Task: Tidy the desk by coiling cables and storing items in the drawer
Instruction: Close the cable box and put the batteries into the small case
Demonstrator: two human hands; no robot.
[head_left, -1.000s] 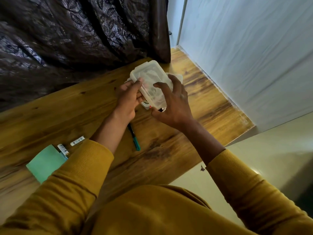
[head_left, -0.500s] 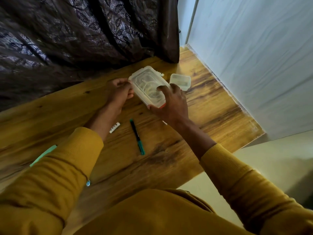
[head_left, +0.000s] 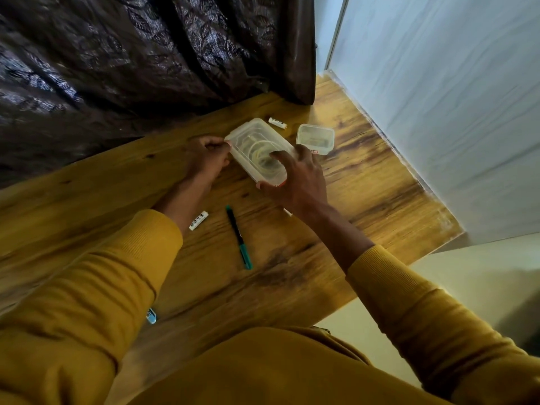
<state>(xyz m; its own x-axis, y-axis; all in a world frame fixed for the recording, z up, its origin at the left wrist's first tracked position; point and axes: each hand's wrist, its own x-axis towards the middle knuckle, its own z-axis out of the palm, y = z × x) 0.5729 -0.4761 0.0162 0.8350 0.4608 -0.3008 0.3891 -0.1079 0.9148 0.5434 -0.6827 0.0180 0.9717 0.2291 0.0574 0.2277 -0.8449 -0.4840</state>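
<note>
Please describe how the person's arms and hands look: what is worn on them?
Both arms wear long mustard-yellow knit sleeves with ribbed cuffs, pushed up a little above the wrists. The left hand and the right hand are bare: no gloves, and no rings or watch can be seen.

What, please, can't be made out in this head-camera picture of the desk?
- Small blue-and-white item, head view: mostly hidden by the left sleeve.
- Print on the white cylindrical battery: too small to read.
- Coiled cable in the clear rectangular plastic box: blurred by the lid, partly covered by the right hand.
- Drawer: outside the frame.
</note>
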